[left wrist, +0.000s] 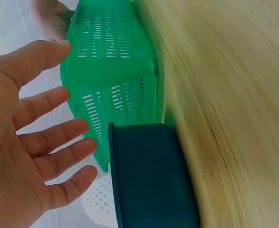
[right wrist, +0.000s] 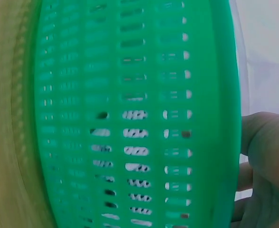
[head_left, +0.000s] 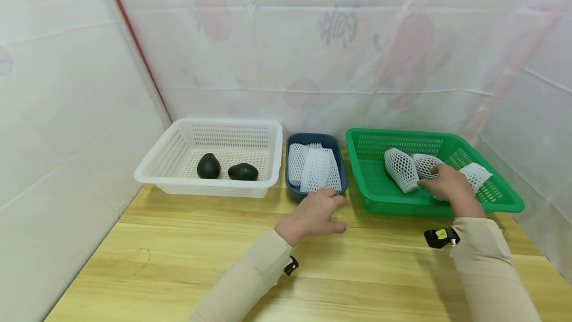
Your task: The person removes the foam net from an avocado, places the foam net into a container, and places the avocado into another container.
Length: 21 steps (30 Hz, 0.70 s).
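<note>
My left hand (head_left: 315, 214), fingers spread and holding nothing, hovers at the front edge of a small dark blue bin (head_left: 292, 194). White foam net sleeves (head_left: 316, 168) lie flat in that bin. In the left wrist view the left palm (left wrist: 15, 152) faces the bin's side. My right hand (head_left: 447, 185) reaches over the front rim of a green basket (head_left: 371, 183), thumb and index finger apart. Around it lie several bulging white foam net sleeves (head_left: 401, 169); what fills them is unclear. The basket wall hides most of the right fingers (right wrist: 244, 175) in the right wrist view.
At the left stands a white basket (head_left: 147, 170) with two dark avocados, one tilted up (head_left: 208, 166) and one on its side (head_left: 243, 171). A wooden table (head_left: 178, 262) carries all the containers. Pale plastic sheeting (head_left: 268, 39) hangs behind and at both sides.
</note>
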### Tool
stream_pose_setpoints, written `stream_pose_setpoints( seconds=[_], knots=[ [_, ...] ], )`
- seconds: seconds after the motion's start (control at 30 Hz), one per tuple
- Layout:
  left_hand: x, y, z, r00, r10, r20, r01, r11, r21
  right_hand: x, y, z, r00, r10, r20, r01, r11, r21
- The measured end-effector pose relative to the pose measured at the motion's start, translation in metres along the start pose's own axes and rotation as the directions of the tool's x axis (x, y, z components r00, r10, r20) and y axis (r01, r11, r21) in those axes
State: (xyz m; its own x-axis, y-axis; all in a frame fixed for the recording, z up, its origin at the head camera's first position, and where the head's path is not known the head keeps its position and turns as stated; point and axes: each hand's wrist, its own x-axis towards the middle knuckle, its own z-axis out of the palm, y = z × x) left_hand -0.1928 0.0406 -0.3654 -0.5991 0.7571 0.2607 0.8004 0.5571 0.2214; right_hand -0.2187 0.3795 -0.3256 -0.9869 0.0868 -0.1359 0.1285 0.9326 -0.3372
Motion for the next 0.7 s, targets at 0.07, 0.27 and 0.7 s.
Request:
stream_pose_setpoints(
  seconds=[0.07,0.27,0.7],
  knots=[
    [0.002,0.001,0.001,1.0,0.004,0.005,-0.004,1.0,-0.006,0.001,0.004,-0.001,1.0,0.001,-0.018,-0.001,1.0,0.001],
    [0.008,0.004,0.005,0.999,0.001,0.033,0.0,1.0,-0.019,-0.001,0.012,-0.001,0.997,0.042,-0.064,-0.04,0.999,0.021],
    [0.01,0.007,0.013,0.996,-0.033,0.077,0.035,0.999,-0.023,0.0,0.029,-0.001,0.945,0.271,-0.181,-0.238,0.954,0.181]
  ],
)
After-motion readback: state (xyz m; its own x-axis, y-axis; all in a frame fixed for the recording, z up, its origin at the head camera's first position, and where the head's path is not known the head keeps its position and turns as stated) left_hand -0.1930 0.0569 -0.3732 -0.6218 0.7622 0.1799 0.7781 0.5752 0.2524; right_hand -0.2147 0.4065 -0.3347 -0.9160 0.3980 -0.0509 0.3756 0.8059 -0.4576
